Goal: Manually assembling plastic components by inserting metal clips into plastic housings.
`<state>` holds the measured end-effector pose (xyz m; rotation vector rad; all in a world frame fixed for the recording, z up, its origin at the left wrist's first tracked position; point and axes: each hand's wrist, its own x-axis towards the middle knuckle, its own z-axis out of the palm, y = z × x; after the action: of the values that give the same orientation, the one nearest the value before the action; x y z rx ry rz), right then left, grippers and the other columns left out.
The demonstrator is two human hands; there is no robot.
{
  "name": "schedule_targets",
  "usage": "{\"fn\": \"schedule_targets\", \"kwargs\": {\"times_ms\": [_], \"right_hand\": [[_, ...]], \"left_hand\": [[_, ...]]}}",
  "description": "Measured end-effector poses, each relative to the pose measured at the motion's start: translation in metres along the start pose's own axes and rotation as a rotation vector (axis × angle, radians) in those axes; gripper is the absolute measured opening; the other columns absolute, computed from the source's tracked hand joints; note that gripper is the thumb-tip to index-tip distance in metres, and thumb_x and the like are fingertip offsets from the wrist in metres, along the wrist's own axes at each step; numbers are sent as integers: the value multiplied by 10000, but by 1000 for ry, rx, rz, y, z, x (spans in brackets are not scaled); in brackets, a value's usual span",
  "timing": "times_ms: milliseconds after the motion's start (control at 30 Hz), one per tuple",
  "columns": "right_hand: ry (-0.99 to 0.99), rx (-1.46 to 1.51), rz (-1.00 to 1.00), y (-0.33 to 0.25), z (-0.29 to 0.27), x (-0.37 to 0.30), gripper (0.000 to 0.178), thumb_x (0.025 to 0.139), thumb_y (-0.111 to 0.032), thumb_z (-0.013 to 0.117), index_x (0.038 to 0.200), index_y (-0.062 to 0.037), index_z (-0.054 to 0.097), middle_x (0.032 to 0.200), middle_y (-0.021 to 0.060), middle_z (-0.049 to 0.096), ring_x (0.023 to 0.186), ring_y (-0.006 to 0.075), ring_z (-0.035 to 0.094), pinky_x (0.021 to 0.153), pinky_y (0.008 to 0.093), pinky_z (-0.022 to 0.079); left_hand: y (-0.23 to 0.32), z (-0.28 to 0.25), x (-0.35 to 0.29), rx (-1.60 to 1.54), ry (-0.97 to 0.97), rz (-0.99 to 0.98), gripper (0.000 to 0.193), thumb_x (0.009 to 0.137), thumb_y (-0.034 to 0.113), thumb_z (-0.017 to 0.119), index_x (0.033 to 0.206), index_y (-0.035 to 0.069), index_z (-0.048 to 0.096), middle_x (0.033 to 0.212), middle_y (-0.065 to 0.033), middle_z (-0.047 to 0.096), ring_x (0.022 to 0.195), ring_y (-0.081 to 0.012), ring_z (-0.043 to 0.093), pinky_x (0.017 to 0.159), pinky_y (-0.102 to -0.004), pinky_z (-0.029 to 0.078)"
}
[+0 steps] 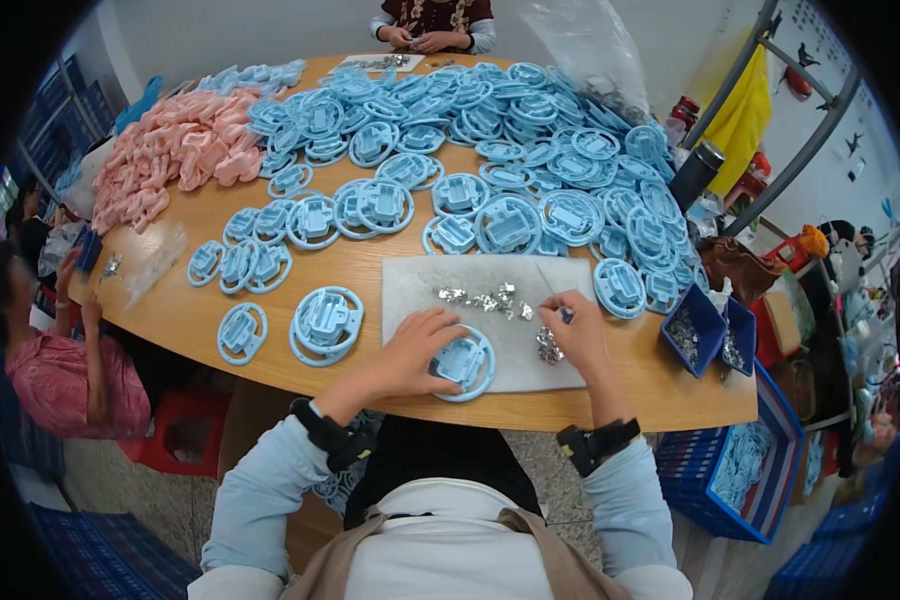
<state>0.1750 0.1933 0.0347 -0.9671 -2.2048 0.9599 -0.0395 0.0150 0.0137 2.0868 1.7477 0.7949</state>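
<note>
We hold a blue ring part [462, 362] flat on the grey mat [410, 290] at the near table [270, 345] edge, left hand [420, 345] fingers closed over its rim. Our right hand [573, 330] pinches a thin tool [552, 292] beside the small metal clips [490, 298]. We judge this the clip-fitting step; next calls for lifting one clip and seating it squarely in the part.

A clear plastic bag [582, 45] stands at the table's far right — another, flat [155, 262], lies near its left edge.
</note>
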Motion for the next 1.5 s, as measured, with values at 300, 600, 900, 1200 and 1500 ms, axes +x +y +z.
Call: {"fn": "schedule_targets", "kwargs": {"times_ms": [300, 600, 900, 1200, 1500], "right_hand": [[-123, 207, -256, -27, 69, -21, 108, 787, -79, 646, 870, -15, 622, 878, 121, 582, 782, 284, 591, 679, 331, 464], [-114, 162, -255, -30, 71, -19, 104, 807, -83, 633, 887, -17, 623, 925, 120, 595, 754, 285, 609, 647, 334, 480], [-37, 16, -408, -26, 77, -24, 168, 804, -85, 613, 970, -111, 631, 903, 80, 598, 801, 286, 618, 630, 367, 503], [12, -364, -590, -10, 98, -32, 217, 689, -100, 630, 883, -9, 595, 1068, 168, 526, 622, 269, 636, 505, 364, 503], [8, -330, -488, -21, 82, -50, 336, 696, -119, 663, 1003, -19, 571, 1035, 170, 498, 608, 308, 614, 493, 364, 494]], "left_hand": [[13, 35, 11, -63, 246, -147, 760, 566, 399, 832, 1150, 29, 517, 1253, -154, 471, 1232, -327, 393, 1070, -505, 223], [18, 32, 10, -102, 297, -129, 751, 559, 347, 842, 1152, 22, 516, 1233, -156, 490, 1207, -334, 415, 1050, -438, 281], [15, 34, 10, -66, 299, -108, 752, 554, 339, 840, 1163, 39, 516, 1239, -166, 491, 1194, -344, 425, 1038, -447, 299], [8, 47, 12, -79, 313, -127, 731, 538, 187, 831, 1178, 17, 521, 1222, -165, 511, 1157, -343, 464, 995, -421, 364], [9, 43, -2, -127, 316, -140, 750, 581, 135, 815, 1224, -52, 476, 1226, -200, 491, 1149, -348, 474, 980, -398, 380]]}}
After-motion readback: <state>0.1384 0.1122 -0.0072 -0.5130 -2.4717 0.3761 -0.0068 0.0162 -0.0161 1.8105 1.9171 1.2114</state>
